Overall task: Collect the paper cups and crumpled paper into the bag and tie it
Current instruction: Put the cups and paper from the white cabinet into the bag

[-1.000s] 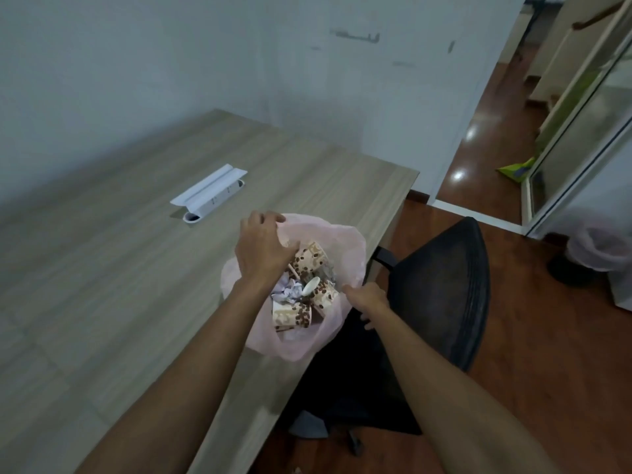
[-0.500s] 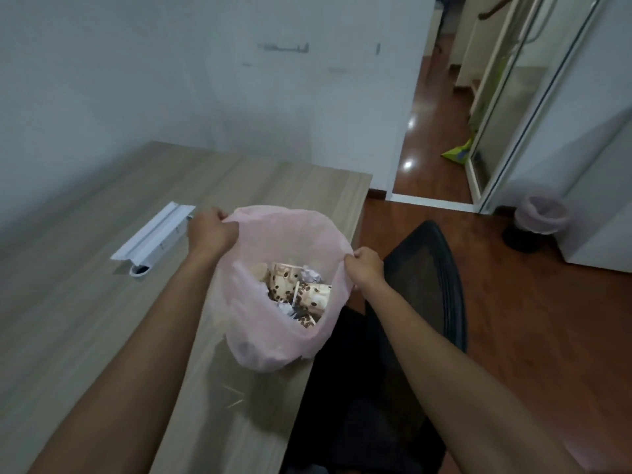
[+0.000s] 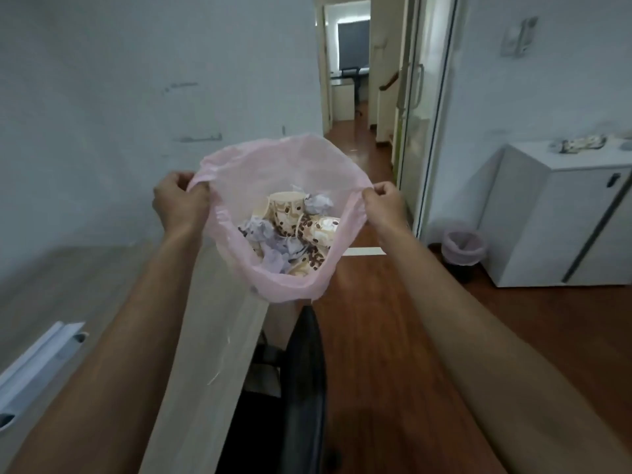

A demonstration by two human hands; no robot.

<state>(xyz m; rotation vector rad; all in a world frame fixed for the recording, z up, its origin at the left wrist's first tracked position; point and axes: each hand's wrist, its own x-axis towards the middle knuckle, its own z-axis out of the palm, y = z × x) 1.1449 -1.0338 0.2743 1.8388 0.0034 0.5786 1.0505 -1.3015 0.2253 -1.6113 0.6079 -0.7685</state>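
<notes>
Bag (image 3: 236,186) hangs in the air past the table (image 3: 85,285) edge, cups (image 3: 290,213) and paper (image 3: 270,241) inside. My left hand (image 3: 179,201) and right hand (image 3: 384,203) each pinch its rim. I'd draw both sides together evenly, then knot.

- Pink translucent bag (image 3: 239,172): mouth wide open, rim stretched left to right, hanging above the table's far edge.
- Paper cups (image 3: 290,213): cream, brown-spotted, tumbled inside.
- Crumpled paper (image 3: 265,234): pale wads among the cups.
</notes>
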